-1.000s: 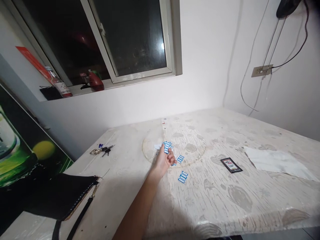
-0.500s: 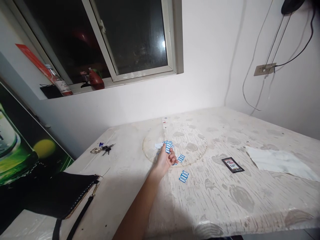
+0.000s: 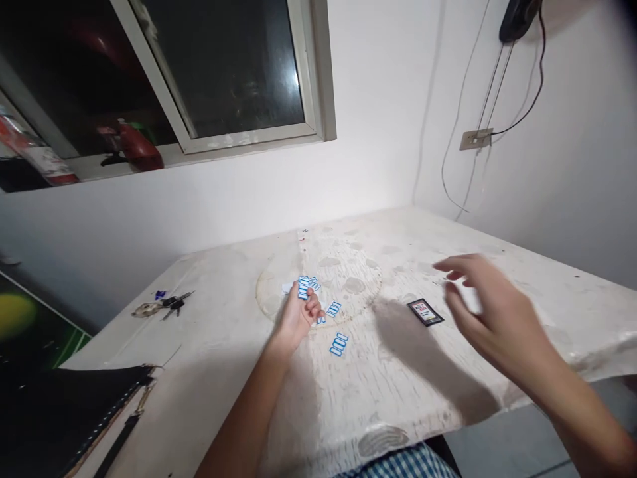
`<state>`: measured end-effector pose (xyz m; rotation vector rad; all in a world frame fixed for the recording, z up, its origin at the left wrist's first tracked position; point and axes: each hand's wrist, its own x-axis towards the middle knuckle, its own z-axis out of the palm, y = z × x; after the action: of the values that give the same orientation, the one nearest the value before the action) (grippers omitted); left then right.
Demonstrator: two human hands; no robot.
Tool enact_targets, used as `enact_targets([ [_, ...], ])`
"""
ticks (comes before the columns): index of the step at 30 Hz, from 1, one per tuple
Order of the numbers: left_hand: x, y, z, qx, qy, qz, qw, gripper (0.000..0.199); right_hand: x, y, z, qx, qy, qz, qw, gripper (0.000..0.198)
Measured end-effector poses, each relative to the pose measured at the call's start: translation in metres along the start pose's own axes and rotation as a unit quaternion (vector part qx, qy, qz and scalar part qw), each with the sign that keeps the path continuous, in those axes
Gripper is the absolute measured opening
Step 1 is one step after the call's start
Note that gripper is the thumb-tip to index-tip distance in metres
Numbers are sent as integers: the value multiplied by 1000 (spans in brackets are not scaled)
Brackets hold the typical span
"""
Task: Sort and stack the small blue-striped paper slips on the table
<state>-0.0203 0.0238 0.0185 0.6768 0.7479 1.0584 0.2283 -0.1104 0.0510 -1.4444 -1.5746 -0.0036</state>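
Note:
My left hand is closed above the table, pinching a small clear piece with blue-outlined bars between thumb and fingers. More such blue-barred pieces lie around it: some bunched behind the fingertips, partly hidden by the hand, one loose piece just to its right, another piece nearer the front. A whitish scrap shows beside the thumb. My right hand hovers over the table's right side, slightly blurred, thumb and fingers apart with nothing between them. Closest to it is a black-bordered card or packet.
Keys lie on the left of the cloth-covered table. A black bag with a strap rests at the front left. The wall and window rise behind; a socket with cables hangs at the right.
My right hand has come into view from the right, over where a white cloth lay. The view has turned rightward. My left hand still grips the blue-barred piece.

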Motion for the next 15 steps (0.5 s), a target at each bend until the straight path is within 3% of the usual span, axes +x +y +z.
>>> enact_targets([
  [2, 0, 3, 0, -1, 3, 1, 1000, 38, 7, 29, 13, -100, -160, 108, 976, 46],
  [3, 0, 4, 0, -1, 4, 1, 1000, 37, 9, 42, 21, -111, -217, 119, 962, 52],
  [5, 0, 5, -2, 4, 9, 4, 1000, 37, 8, 59, 37, -88, -235, 121, 960, 56],
  [7, 1, 6, -4, 4, 13, 8, 1000, 36, 4, 58, 49, 12, -216, 140, 966, 54],
  [9, 2, 6, -5, 1, 14, 11, 1000, 36, -1, 39, 52, 152, -204, 168, 952, 51],
  [12, 3, 5, -6, -3, 5, 10, 1000, 34, -7, -9, 44, 372, -252, 186, 873, 54],
  [15, 4, 4, -7, -9, -8, 11, 1000, 33, -13, -53, 30, 492, -270, 145, 815, 55],
])
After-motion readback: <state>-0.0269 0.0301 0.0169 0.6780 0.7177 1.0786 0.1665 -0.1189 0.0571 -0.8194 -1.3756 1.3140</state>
